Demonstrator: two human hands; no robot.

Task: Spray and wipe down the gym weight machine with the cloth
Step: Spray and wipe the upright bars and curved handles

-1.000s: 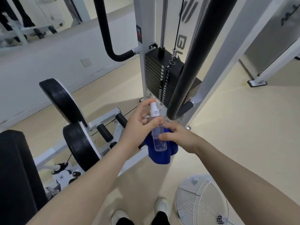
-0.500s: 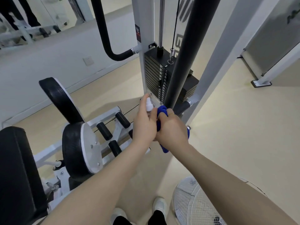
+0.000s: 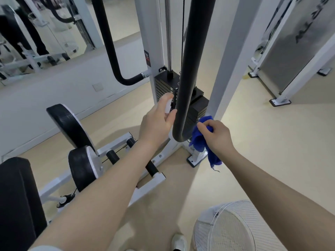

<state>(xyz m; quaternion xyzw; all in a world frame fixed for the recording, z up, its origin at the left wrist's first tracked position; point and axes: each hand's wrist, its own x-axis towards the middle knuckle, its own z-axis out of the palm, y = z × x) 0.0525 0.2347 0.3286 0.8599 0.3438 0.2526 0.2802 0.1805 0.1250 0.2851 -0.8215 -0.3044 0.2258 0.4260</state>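
My left hand (image 3: 157, 120) grips a small clear spray bottle (image 3: 168, 105); only its white top shows above my fingers, held close to the left side of a black padded bar (image 3: 188, 87) of the white weight machine (image 3: 226, 66). My right hand (image 3: 218, 135) holds a blue cloth (image 3: 201, 140) just right of the bar's lower bend, with one end hanging down. The black weight stack (image 3: 197, 105) stands right behind the bar.
Black roller pads (image 3: 70, 124) and a black seat (image 3: 18, 201) on a white frame lie to my left. A white fan cage (image 3: 235, 227) stands on the floor at lower right. Another machine (image 3: 293, 57) stands at far right, a mirror wall at upper left.
My hands have parted: the left one lifted the bottle up beside the padded bar, and the right one carried the cloth round to the bar's right side.
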